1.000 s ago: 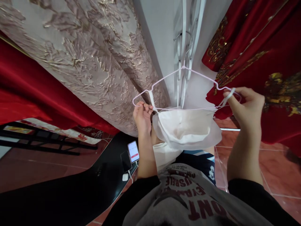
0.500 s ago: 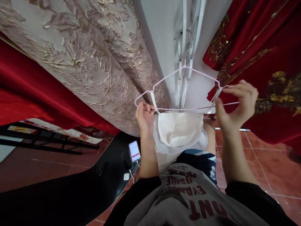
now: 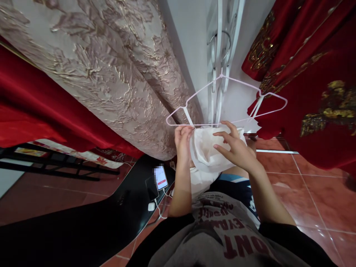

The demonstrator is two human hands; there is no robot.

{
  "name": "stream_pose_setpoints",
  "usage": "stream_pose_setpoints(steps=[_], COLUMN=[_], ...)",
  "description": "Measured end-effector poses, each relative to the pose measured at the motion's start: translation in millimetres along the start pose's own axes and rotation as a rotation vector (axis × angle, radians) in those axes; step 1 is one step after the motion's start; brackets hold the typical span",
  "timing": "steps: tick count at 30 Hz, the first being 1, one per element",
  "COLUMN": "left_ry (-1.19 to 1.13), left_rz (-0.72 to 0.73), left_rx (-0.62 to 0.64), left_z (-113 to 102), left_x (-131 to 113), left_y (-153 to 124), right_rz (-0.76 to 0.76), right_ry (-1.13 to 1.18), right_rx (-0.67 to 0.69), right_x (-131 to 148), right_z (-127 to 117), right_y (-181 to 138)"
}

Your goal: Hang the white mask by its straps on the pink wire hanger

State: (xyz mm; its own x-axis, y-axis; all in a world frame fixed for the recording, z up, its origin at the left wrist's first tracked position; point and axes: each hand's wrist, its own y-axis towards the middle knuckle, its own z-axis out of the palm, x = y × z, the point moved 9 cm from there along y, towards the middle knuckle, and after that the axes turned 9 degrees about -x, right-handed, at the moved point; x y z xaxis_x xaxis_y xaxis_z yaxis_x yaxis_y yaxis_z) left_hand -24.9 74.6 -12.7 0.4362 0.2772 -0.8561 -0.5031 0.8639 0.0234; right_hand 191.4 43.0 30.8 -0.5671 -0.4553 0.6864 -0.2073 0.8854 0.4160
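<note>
White garment [image 3: 204, 148] hangs below the hanger [image 3: 221, 75] bottom edge — left hand [image 3: 183, 139] pinching it, right hand [image 3: 236, 148] spread apart over it.

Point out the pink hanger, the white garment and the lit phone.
Pink hanger [image 3: 221, 76]: head view, on the joint below its hook.
White garment [image 3: 204, 148]: head view, on the cloth near its top.
Lit phone [image 3: 161, 178]: head view, on its screen.

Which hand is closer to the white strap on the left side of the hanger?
The left hand: it is right by the lower end of that white strap. The right hand is farther off, to the right, over the white garment.
</note>
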Motion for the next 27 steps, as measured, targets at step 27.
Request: stream_pose_setpoints(steps=[27], left_ry=[0.007], left_rz=[-0.041], left_rx=[0.198], left_z=[8.9], left_x=[-25.4], left_y=[-1.3], right_rz=[-0.042], right_ry=[0.218], right_rx=[-0.219], right_x=[12.9], right_z=[2.9], right_y=[-12.6])
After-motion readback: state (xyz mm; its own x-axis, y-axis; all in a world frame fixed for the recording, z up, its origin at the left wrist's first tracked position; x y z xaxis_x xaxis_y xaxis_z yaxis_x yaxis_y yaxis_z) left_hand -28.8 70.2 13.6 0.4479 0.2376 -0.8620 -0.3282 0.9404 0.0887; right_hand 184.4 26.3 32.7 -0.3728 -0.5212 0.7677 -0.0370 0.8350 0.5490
